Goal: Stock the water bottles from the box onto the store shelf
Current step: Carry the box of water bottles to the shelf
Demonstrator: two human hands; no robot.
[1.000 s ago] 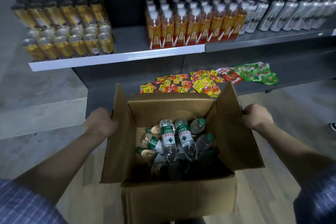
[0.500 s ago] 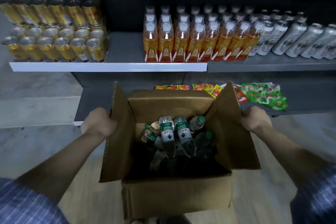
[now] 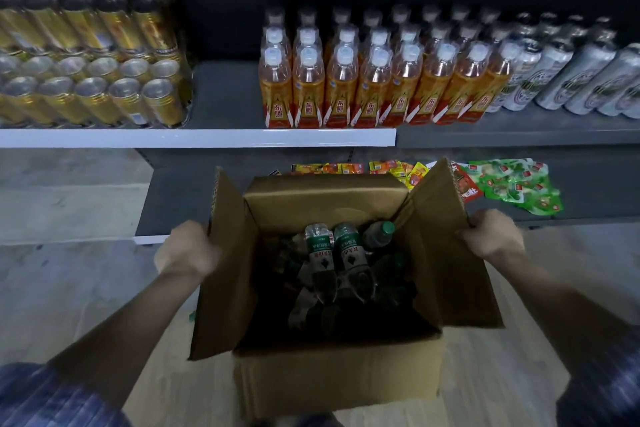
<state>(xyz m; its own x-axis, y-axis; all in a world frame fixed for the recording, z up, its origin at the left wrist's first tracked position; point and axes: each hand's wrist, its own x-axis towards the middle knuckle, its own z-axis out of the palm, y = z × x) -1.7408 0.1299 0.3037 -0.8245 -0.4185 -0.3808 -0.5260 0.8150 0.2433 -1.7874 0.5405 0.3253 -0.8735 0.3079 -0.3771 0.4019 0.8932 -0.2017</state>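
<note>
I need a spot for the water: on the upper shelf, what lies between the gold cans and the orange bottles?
In the head view, nothing: a bare grey stretch of shelf separates the gold cans from the orange bottles.

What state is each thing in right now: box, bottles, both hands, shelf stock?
Cardboard box: open, flaps up, held at both sides.
Water bottles: lying jumbled inside the box, capped.
Left hand: grips the left flap.
Right hand: grips the right flap.
Orange drink bottles: upright in rows on the shelf.
Gold cans: stacked in two tiers.
Shelf: bare gap between cans and orange bottles.
</note>
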